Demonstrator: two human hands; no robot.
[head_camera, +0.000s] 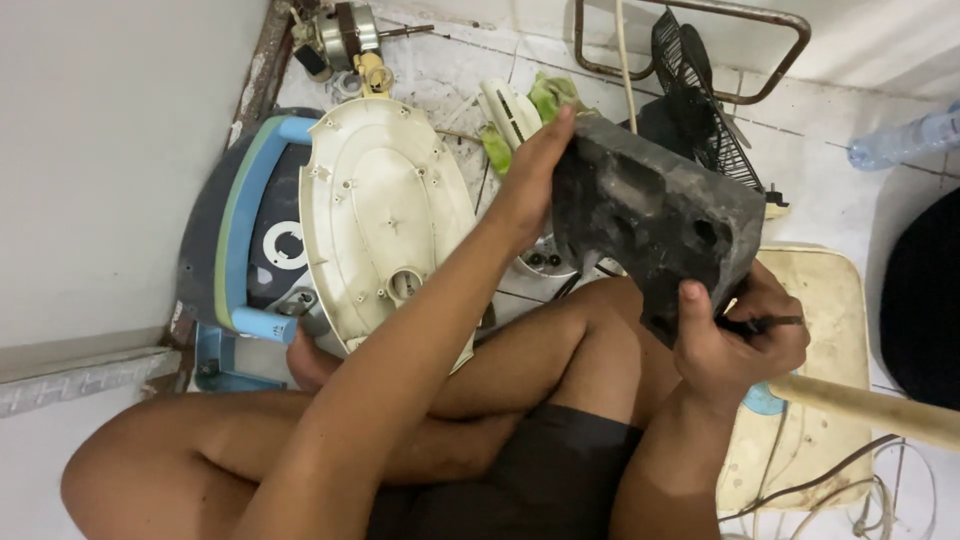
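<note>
Left hand (528, 175) grips the far end of a dark grey weight block (655, 225) — held above the crossed legs. Right hand (735, 335) clasps its near corner plus a thin dark tool (770, 323). Cream oval base plate (385, 215) leans just left, on the tiled floor (830, 190).

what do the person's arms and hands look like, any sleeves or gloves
Both arms are bare from the lower frame edge to the fingers: no sleeves, gloves, watch, bracelets or rings show. The left hand and right hand are uncovered, with short nails. The only clothing in view is dark shorts at the lap.
</note>
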